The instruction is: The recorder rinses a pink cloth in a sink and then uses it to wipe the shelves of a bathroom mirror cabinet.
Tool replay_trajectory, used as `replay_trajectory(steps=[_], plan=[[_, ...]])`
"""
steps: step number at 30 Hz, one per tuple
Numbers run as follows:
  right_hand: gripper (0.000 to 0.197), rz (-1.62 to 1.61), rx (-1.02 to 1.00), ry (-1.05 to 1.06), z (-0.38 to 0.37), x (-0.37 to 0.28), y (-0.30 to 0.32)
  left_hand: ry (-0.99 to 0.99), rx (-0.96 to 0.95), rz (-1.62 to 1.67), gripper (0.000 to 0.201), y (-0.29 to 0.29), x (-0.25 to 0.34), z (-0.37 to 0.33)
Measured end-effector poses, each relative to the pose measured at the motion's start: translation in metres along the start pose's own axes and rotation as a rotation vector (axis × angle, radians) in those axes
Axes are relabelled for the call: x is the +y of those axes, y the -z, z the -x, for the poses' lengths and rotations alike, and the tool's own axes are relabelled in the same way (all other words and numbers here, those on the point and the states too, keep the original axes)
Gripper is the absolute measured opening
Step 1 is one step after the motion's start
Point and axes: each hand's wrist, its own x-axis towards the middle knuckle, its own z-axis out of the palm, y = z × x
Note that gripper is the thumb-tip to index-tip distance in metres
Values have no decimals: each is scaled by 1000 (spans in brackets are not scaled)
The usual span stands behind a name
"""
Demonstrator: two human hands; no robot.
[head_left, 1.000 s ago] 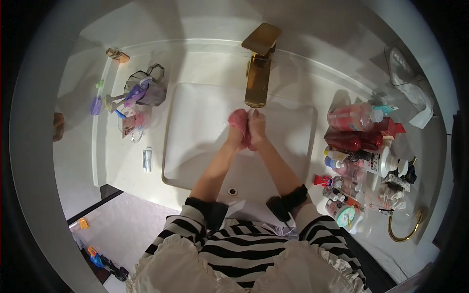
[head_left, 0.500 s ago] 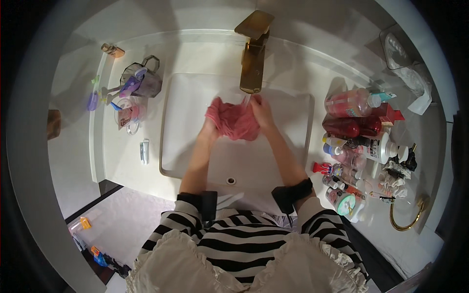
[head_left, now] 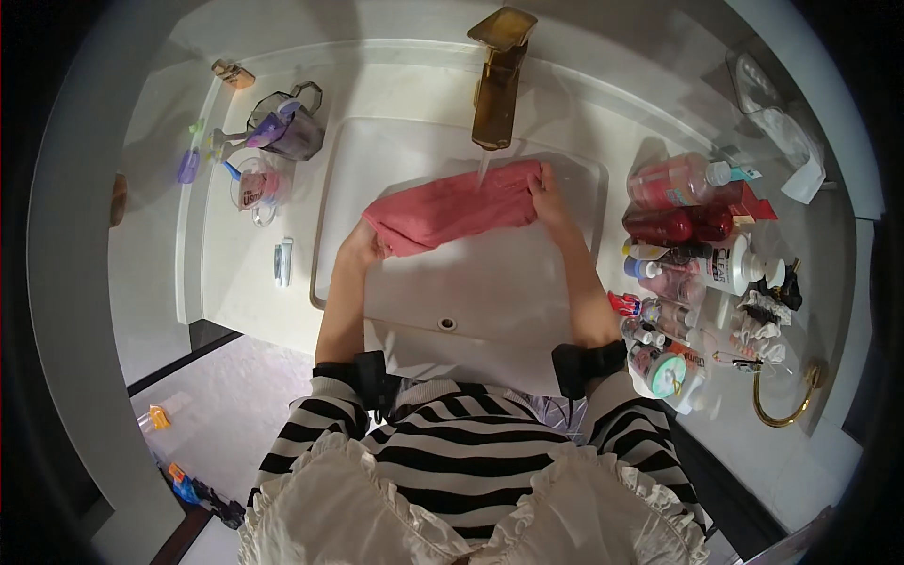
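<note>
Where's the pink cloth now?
In the head view, the pink cloth spans from left hand to right hand over the sink, beneath the gold faucet.

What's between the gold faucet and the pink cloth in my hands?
In the head view, a thin stream of water runs from the gold faucet onto the pink cloth held in the left hand and right hand.

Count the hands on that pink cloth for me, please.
2: the left hand grips the pink cloth at its left end, the right hand at its right end. No other hands are visible.
</note>
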Motion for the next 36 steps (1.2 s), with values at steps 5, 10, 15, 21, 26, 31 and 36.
replay_trajectory(steps=[5,10,15,21,26,31,36], plan=[[33,339,14,141,0,-14,18,33,-138,138,32,-5,4,24],[34,136,-9,12,2,-21,28,-2,-97,29,35,18,-2,6],[28,-155,118,33,12,-35,32,-30,-98,181,33,16,3,11],[35,52,-187,91,12,-44,49,-406,114,-257,27,-6,19,32],[32,586,-184,621,4,-31,54,-663,583,-720,26,-18,37,37],[24,519,-47,533,14,-42,61,-990,353,-602,25,-27,36,39],[18,298,-147,446,8,-35,64,-863,119,-255,23,-15,35,32]])
